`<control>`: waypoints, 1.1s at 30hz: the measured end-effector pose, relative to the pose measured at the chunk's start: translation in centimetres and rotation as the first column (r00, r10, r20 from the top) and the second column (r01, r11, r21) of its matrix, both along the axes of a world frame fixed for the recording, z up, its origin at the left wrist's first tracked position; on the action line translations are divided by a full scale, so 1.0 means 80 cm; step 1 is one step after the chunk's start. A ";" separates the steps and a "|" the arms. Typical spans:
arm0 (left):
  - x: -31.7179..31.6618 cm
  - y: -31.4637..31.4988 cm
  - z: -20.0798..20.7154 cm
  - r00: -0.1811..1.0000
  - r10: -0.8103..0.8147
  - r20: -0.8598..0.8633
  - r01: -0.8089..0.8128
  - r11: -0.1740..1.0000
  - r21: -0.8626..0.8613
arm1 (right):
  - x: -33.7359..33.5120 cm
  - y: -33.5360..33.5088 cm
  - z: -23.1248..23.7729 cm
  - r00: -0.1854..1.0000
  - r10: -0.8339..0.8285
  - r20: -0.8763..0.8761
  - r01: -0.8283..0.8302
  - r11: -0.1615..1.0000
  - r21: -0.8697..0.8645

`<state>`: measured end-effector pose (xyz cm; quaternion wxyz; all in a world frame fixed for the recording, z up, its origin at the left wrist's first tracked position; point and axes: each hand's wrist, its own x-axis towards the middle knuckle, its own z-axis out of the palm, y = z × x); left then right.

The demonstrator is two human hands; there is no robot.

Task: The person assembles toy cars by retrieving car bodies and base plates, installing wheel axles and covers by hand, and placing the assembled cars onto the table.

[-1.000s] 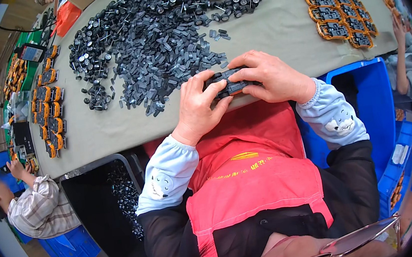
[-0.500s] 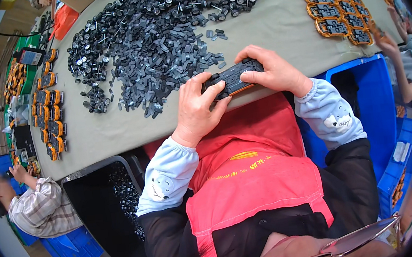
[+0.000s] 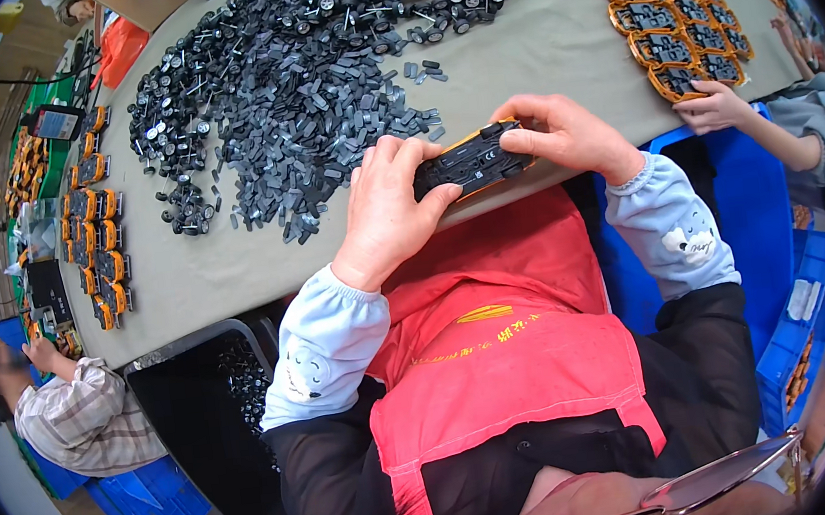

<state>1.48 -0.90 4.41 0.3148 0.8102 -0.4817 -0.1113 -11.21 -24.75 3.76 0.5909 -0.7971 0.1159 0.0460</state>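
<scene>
Head view. Toy car with orange body and black plastic underside (image 3: 478, 162) held above the near edge of the grey cloth-covered table (image 3: 252, 264), underside facing up. Left hand (image 3: 385, 205) grips one end, right hand (image 3: 566, 136) the other; fingers closed on it, hiding both ends. Just beyond: heap of small dark-grey plastic pieces (image 3: 307, 118), bordered by black wheels on metal axles (image 3: 346, 3). Orange-and-black cars in a block (image 3: 664, 15) at far right; co-worker's bare hand (image 3: 714, 108) touches its near edge. Half a second ago that hand was off the block; the held car now tilts, far orange edge showing.
</scene>
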 end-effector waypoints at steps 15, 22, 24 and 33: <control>0.007 -0.013 -0.004 0.964 -0.073 -0.256 0.088 0.995 0.044 | -0.014 0.015 -0.025 0.968 0.010 0.249 0.008 0.998 -0.069; 0.001 -0.029 0.003 0.966 -0.039 -0.256 0.057 0.996 0.064 | -0.017 0.019 -0.019 0.961 0.051 0.270 -0.008 0.988 -0.157; -0.001 -0.031 0.000 0.954 -0.034 -0.298 0.056 0.996 0.066 | -0.018 0.016 -0.020 0.959 0.058 0.279 -0.010 0.985 -0.170; 0.001 -0.025 0.002 0.968 -0.004 -0.250 -0.025 0.993 -0.113 | 0.005 0.018 -0.026 0.927 0.155 0.342 -0.045 0.951 -0.307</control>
